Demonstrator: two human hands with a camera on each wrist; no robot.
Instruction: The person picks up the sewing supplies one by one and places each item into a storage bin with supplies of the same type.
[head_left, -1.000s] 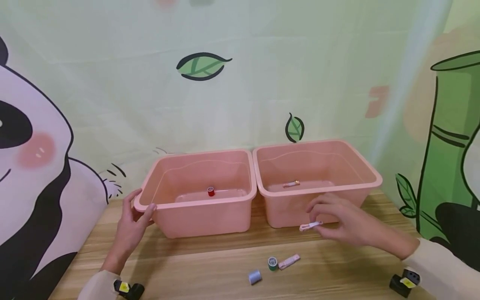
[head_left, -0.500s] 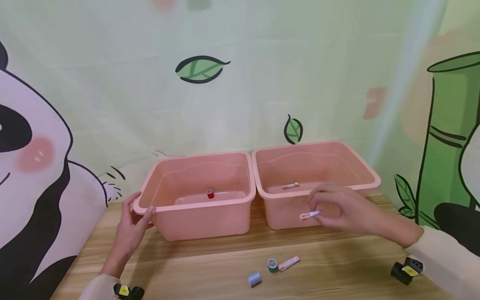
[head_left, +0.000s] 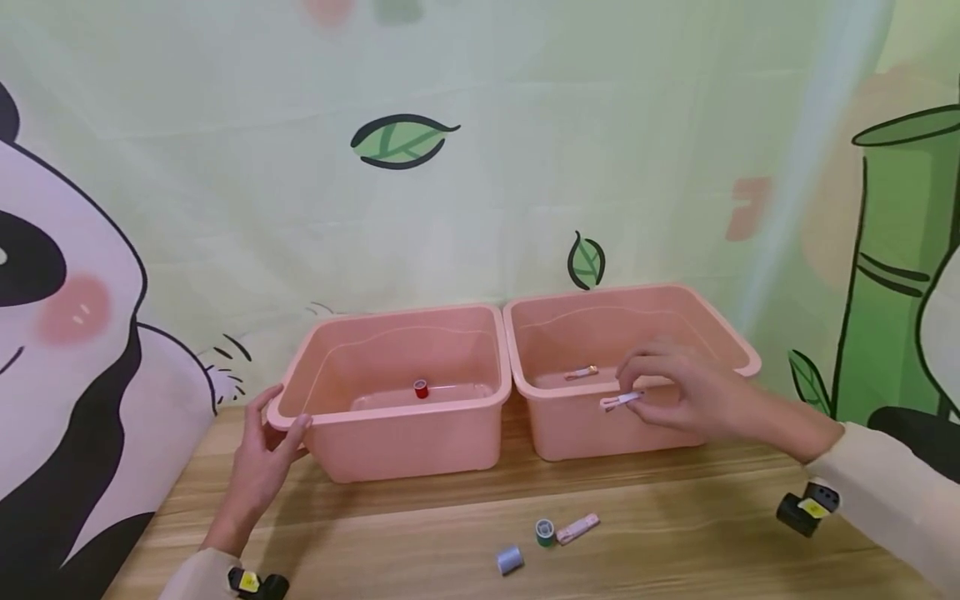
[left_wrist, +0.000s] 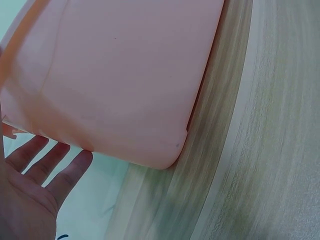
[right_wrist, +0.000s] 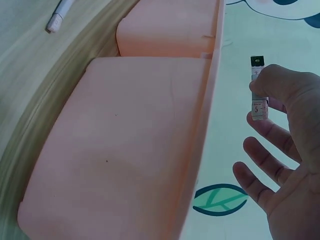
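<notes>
My left hand grips the front left corner of the left pink plastic bin, thumb at the front and fingers along its outer side. In the left wrist view, the fingertips touch the bin's wall. My right hand pinches a small folded tape measure between thumb and index finger, in front of the right pink bin's near rim. Printed numbers and a dark end show on this tape measure in the right wrist view; the other fingers are spread loosely.
A red thread spool stands in the left bin. Another folded tape measure lies in the right bin. On the wooden table are a green spool, a blue spool and a folded tape measure.
My right hand has risen with the tape measure from low before the right bin's front wall to just below its rim. The left hand stays on the left bin.
</notes>
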